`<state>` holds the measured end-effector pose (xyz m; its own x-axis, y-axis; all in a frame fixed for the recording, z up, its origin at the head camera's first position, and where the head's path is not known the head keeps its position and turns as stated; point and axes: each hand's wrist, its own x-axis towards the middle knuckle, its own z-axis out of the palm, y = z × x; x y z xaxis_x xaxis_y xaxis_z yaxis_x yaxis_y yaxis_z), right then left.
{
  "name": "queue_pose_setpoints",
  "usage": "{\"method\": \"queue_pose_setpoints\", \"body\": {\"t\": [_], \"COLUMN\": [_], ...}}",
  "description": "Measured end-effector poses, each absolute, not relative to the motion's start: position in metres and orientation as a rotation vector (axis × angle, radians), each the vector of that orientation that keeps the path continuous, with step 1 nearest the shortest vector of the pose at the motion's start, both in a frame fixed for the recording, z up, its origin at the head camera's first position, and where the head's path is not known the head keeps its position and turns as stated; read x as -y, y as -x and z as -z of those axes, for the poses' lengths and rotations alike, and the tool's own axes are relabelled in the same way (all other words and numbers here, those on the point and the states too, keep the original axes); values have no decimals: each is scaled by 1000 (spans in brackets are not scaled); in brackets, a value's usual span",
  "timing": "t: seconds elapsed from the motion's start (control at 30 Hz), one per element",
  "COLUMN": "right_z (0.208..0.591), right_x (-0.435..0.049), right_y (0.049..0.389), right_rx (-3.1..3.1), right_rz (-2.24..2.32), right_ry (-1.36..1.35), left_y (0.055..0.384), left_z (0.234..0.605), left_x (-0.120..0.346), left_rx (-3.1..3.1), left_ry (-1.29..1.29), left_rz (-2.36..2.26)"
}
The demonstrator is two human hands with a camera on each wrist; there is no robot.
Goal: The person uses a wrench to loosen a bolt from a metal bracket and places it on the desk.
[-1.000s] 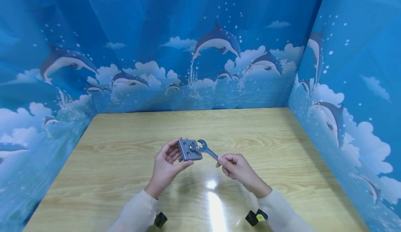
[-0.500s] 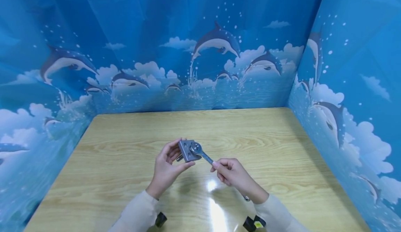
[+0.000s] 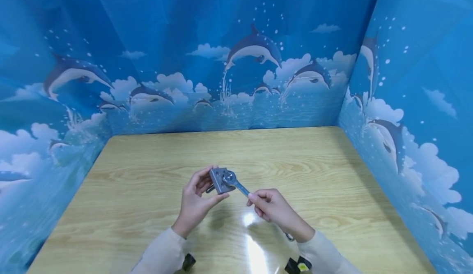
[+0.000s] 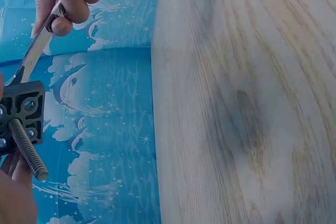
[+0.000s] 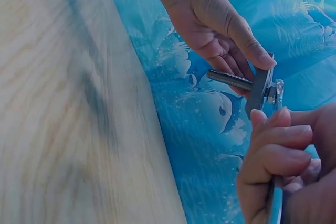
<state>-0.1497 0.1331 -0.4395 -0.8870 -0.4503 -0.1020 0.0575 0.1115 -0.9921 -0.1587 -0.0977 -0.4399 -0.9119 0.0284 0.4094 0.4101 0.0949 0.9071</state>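
Observation:
My left hand [image 3: 195,204] holds a small grey square plate [image 3: 217,182] by its edges, between thumb and fingers, above the table. The plate has holes near its corners, and its back is ribbed in the left wrist view. A long threaded bolt [image 4: 29,150] runs through its middle and sticks out behind. With thumb and fingers my right hand [image 3: 277,208] grips a silver wrench [image 3: 242,189] by the shank. The wrench's head overlaps the bolt's head at the plate's front face. In the right wrist view, the nut-like bolt head [image 5: 271,95] shows between plate and wrench.
Below the hands lies a wood-grain table [image 3: 148,155] with a bright light reflection near its front. Blue sheets [image 3: 177,40] printed with dolphins stand at the back and sides. Small black devices [image 3: 188,261] sit at both wrists.
The wrench's head has moved from just right of the bolt's head onto it. My right hand has shifted slightly left and down, and the plate has tilted a little.

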Motion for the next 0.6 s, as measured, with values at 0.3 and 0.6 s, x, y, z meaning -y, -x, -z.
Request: {"method": "queue_pose_setpoints", "body": {"t": [0.3,0.6], "right_z": [444,448], "right_x": [-124,-119], "right_y": [142,140], "right_rx": [-1954,-1992], "right_rz": [1881,1901], "right_ry": [329,339], "left_y": [157,157], "left_z": [444,442], "left_x": [98,97], "left_rx": [2035,2031], "left_ry": [469,485], "left_rz": [1881,1897]}}
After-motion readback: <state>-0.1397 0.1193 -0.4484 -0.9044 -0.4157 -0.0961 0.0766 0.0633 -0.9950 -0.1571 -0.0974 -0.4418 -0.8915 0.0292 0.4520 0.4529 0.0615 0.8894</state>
